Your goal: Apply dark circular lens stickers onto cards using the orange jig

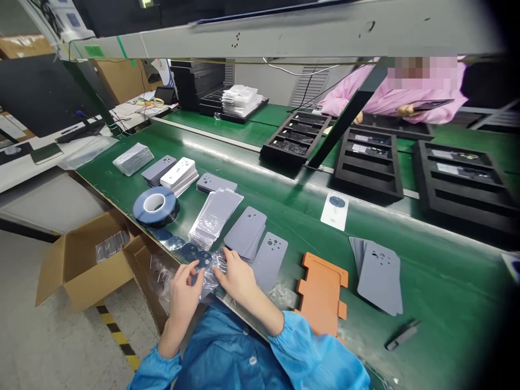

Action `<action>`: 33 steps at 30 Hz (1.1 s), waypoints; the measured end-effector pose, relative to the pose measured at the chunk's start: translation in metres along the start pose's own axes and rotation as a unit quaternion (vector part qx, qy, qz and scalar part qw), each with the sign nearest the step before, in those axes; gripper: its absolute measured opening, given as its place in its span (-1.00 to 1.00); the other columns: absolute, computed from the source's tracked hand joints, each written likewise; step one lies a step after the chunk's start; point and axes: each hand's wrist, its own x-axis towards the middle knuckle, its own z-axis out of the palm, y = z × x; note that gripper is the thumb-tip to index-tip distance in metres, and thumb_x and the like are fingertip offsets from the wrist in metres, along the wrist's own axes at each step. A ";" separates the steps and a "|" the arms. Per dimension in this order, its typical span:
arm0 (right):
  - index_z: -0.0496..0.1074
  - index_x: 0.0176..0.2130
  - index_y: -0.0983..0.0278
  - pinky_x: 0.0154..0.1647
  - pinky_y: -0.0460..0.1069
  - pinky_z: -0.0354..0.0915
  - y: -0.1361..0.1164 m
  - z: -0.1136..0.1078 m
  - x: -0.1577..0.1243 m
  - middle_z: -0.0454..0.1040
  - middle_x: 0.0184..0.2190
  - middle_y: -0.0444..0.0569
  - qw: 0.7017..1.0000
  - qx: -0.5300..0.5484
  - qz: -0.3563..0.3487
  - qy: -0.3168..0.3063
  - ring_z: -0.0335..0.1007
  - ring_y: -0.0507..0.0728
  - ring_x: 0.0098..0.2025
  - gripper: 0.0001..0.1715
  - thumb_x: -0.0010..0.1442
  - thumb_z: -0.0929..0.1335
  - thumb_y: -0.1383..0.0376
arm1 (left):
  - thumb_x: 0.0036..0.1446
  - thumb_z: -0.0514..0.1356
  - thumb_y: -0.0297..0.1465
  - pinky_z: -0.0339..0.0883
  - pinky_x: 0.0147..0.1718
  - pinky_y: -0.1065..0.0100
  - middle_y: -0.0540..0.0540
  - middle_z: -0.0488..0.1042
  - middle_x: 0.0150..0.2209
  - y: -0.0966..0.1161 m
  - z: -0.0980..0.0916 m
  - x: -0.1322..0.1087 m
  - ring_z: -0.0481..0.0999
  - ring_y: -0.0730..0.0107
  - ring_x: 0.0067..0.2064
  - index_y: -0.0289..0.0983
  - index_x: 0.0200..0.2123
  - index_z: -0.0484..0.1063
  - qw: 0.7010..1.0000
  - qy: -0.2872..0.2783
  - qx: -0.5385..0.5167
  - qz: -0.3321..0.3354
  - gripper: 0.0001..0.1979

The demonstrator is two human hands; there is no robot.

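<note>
At the table's front edge, a crinkled clear plastic film [212, 275] lies between my two hands. My right hand [238, 276] holds this film between thumb and fingers. Close to its left side is my left hand [184, 287], fingers curved and thumb apart from the index finger, with nothing clearly between them. Just beyond my fingertips runs a strip with dark round stickers [194, 252], leading from a blue tape roll [154, 205]. Grey phone-back-shaped sheets [247, 230] are fanned out beyond my right hand, with a single grey sheet [271, 260] alongside. Film-wrapped sheets [215, 216] form a pile behind the strip.
An orange fixture [320, 292], more grey sheets [379, 276] and a small dark tool [402, 334] lie rightward. Black trays [368, 173] line the back, where a person in pink [439, 103] sits. An open cardboard box [93, 271] stands below left.
</note>
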 end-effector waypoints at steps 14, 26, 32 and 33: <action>0.59 -0.04 0.33 -0.18 -0.02 0.33 0.008 0.014 0.021 0.54 -0.38 -0.06 0.934 0.322 -0.006 -0.156 0.43 0.11 -0.31 -0.54 0.17 0.23 0.40 | 0.18 0.27 -0.18 0.37 -0.38 0.37 -0.05 0.51 -0.24 0.005 -0.006 0.016 0.53 0.35 -0.36 -0.16 0.02 0.56 0.990 -0.044 0.123 0.050 -0.64; 0.55 -0.15 0.27 -0.61 -0.15 -0.11 -0.006 0.013 0.020 0.13 -0.59 -0.27 0.814 0.525 0.115 -0.220 -0.11 -0.06 -0.62 -0.60 0.06 0.25 0.36 | 0.28 0.17 -0.19 0.36 -0.39 0.39 -0.11 0.53 -0.22 0.002 -0.019 0.024 0.44 0.42 -0.42 -0.25 -0.27 0.60 0.998 -0.043 -0.050 0.004 -0.71; 0.54 -0.03 0.27 -0.23 -0.01 0.29 0.009 0.014 0.017 0.45 -0.43 -0.12 0.950 0.304 -0.006 -0.063 0.34 0.09 -0.37 -0.53 0.17 0.20 0.37 | 0.21 0.22 -0.11 0.29 -0.48 0.41 -0.05 0.50 -0.42 0.005 -0.029 0.035 0.40 0.42 -0.48 -0.29 -0.32 0.53 0.977 0.019 -0.164 -0.136 -0.66; 0.53 0.00 0.26 -0.16 0.02 0.30 0.011 0.013 0.015 0.47 -0.40 -0.10 0.965 0.259 -0.014 -0.041 0.38 0.12 -0.31 -0.52 0.17 0.21 0.38 | 0.21 0.23 -0.10 0.26 -0.52 0.42 -0.04 0.49 -0.42 0.007 -0.031 0.036 0.35 0.46 -0.52 -0.29 -0.31 0.52 0.970 0.025 -0.192 -0.150 -0.66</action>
